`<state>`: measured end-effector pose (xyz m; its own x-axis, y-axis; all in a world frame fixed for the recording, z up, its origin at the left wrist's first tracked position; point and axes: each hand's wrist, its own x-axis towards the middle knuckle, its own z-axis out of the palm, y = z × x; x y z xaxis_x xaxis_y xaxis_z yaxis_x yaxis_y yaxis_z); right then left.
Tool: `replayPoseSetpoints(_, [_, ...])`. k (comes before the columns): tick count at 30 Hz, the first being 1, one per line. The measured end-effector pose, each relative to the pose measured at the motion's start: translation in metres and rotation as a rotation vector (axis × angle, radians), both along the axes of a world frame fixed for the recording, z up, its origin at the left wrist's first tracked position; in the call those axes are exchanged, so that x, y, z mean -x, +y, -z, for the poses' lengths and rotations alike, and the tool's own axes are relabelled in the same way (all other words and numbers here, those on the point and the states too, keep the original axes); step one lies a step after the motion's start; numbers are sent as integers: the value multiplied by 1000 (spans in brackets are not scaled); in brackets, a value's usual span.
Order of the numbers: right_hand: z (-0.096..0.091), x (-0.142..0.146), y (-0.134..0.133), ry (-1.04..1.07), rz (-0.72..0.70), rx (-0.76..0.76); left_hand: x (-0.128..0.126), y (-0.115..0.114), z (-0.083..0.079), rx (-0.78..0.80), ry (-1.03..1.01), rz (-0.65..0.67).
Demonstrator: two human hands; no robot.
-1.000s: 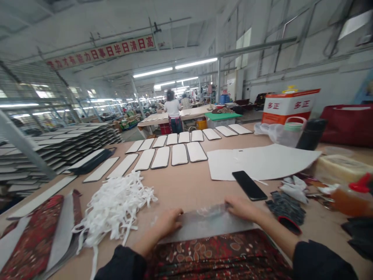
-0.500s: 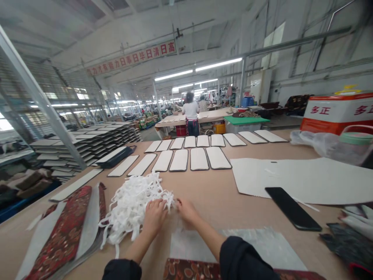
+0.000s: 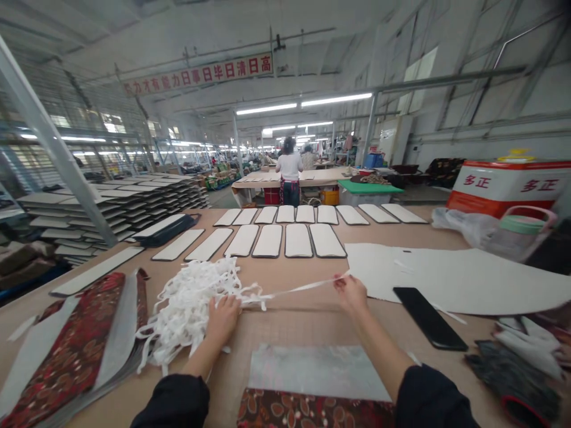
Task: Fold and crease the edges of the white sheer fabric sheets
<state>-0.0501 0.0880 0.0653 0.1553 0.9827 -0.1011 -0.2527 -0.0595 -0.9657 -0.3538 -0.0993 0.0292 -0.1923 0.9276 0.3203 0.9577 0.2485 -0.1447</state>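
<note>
- Head view: the left hand [image 3: 222, 318] lies palm down on the near side of the heap of white strips [image 3: 190, 300], fingers bent into the tangle. Whether they clasp anything I cannot tell.
- The right hand [image 3: 351, 294] is raised just above the worktop [image 3: 289, 324], its thumb and fingertips pinched on the end of one strip [image 3: 298, 289].
- That strip runs taut from the heap to the pinch, clear of the board, about mid-worktop.
- At the near edge, between the two forearms, a grey sheet [image 3: 316, 371] lies flat, with patterned red cloth [image 3: 312, 413] touching its near side.
- Toward the left edge, more patterned pieces [image 3: 75, 351] lie stacked beside the heap.
- Right of the right hand lies a black phone [image 3: 428, 326], its far end on a large white sheet [image 3: 468, 279].
- Dark gloves [image 3: 513, 374] sit near the right corner.
- Along the far edge, white padded panels [image 3: 297, 239] lie in two rows.
- Containers at the far right: a clear jar [image 3: 517, 238] with a green lid, contents unreadable, a crumpled plastic bag [image 3: 459, 223] beside it, and a closed red-and-white box [image 3: 508, 184] behind.
</note>
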Motion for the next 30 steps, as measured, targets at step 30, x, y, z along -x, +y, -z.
replayPoseSetpoints(30, [-76,-139,-80,582,-42,-154,-243,25,-106,298,-1682,397])
